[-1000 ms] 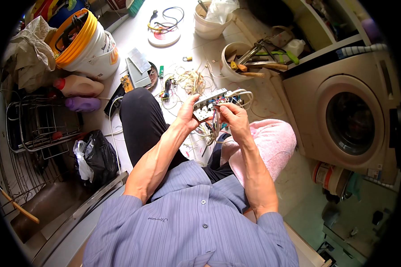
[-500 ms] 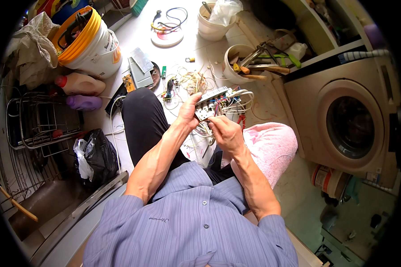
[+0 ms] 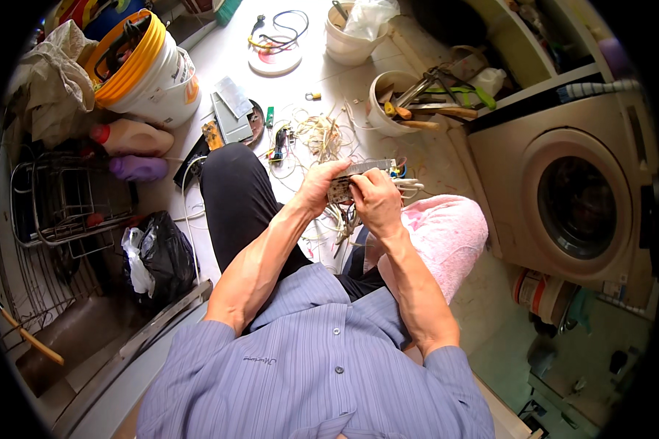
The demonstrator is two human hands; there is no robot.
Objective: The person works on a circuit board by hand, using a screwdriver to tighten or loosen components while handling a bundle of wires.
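Both hands have drawn closer together since the earlier frames, and the right hand (image 3: 377, 201) now lies over the near side of the wired control module (image 3: 359, 179) instead of beside it. The module sits above the person's lap, its long axis running left to right and tilted slightly up toward the right, with white wires (image 3: 410, 186) trailing off its right end. The left hand (image 3: 322, 186) has its grip closed on the module's left end; the right hand's grip is closed over the middle, fingers curled on top, so much of the module is hidden. Just beyond the hands, loose wire (image 3: 322, 135) lies tangled on the floor. To the right, a pink cloth (image 3: 447, 234) covers the person's knee, next to a front-loading washing machine (image 3: 571, 197). Farther off stand a bowl of hand tools (image 3: 395, 110) and, at the left, a white bucket with a yellow rim (image 3: 150, 69).
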